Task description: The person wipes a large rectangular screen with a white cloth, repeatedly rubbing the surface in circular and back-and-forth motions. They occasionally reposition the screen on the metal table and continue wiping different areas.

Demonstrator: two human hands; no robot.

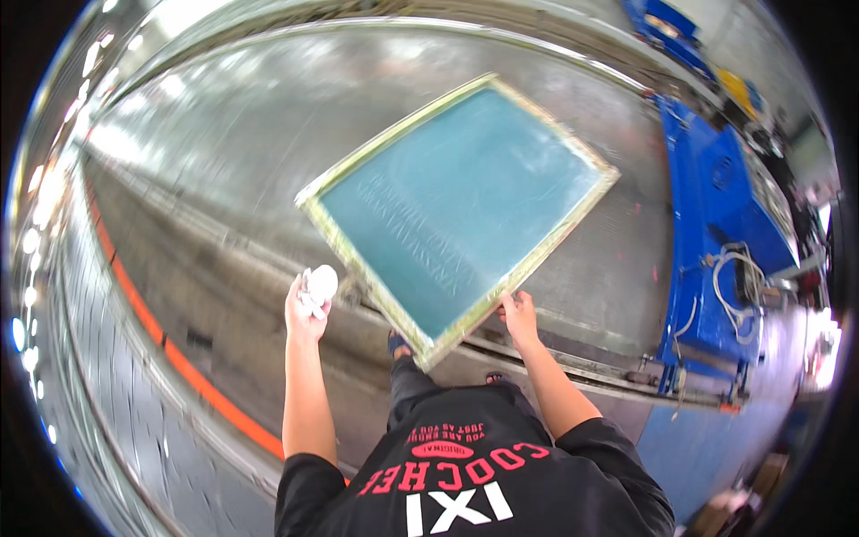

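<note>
A screen printing frame (474, 192) with pale, stained edges and blue-green mesh is tilted over the long grey table. Lettering shows faintly in the lower left of its mesh. At the frame's lower right edge, my right hand (519, 320) is closed, gripping the rim. My left hand (307, 313) is to the left of the frame, apart from it, with fingers wrapped round a white crumpled wad (318, 288). The wad has a rounded, paler part on top; whether it is cloth or paper I cannot tell.
The long grey table (224, 116) stretches out behind the frame, with metal rails along its edges. A blue machine (716, 206) with a looped pale cable (735, 286) stands at the right. On the left, an orange strip (215, 394) borders another long table (116, 358).
</note>
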